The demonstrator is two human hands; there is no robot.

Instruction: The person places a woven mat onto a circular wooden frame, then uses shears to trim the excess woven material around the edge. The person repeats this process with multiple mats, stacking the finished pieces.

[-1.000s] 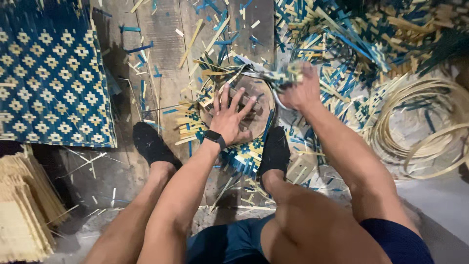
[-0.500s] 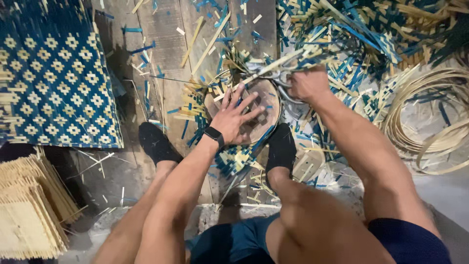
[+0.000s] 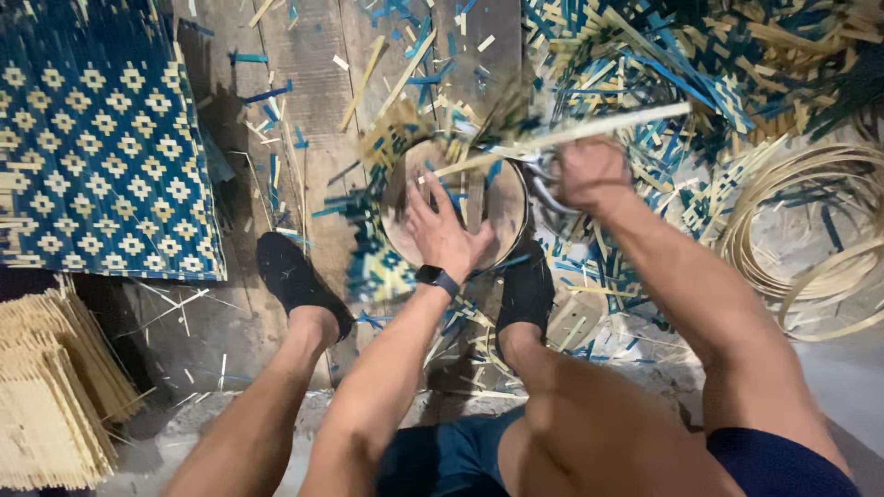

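Note:
My left hand [image 3: 443, 230], with a dark wrist band, lies flat with spread fingers on a round wooden form [image 3: 497, 207] wrapped in a blue and pale woven piece [image 3: 398, 129]. My right hand [image 3: 589, 172] is closed around a long pale bamboo strip [image 3: 589, 129] that slants up to the right, beside a metal tool [image 3: 545, 189] at the form's right edge. My feet in black socks [image 3: 296, 276] flank the form on the wooden floor.
A blue and cream woven mat [image 3: 97, 156] lies at the left. Stacked pale strips [image 3: 46, 405] sit at the lower left. Coiled bamboo hoops [image 3: 810, 230] lie at the right, and heaps of blue and pale offcuts [image 3: 718, 64] cover the top right.
My right hand has lifted and swung the bamboo strip up to the right. My left hand has stayed pressed on the round form. The view has shifted slightly.

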